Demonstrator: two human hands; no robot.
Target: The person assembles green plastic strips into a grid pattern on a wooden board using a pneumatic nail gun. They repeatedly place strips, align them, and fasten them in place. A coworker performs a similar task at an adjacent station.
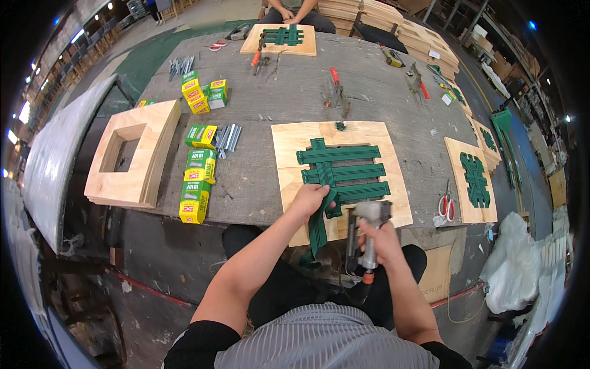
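Observation:
In front of me lies a square plywood frame (pixel 393 160), its opening crossed by several green webbing straps (pixel 350 154). One strap runs front to back over the left ends of the sideways ones. My left hand (pixel 311 202) is closed on a loose green strap (pixel 317 229), whose tail hangs over the board's near edge. Wrapped round the handle of a grey pneumatic staple gun (pixel 372 215) is my right hand (pixel 382 241). The gun is just above the board's near right part, with an orange hose fitting at its lower end; whether its nose touches the wood I cannot tell.
Left are stacked plywood frames (pixel 98 175), yellow-green staple boxes (pixel 198 184) and loose staple strips (pixel 228 138). Beyond the board lie orange-handled pliers (pixel 335 83). Right are red-handled scissors (pixel 447 206) and a strapped board (pixel 458 166). Across the table (pixel 258 80), another person sits behind another strapped board (pixel 309 43).

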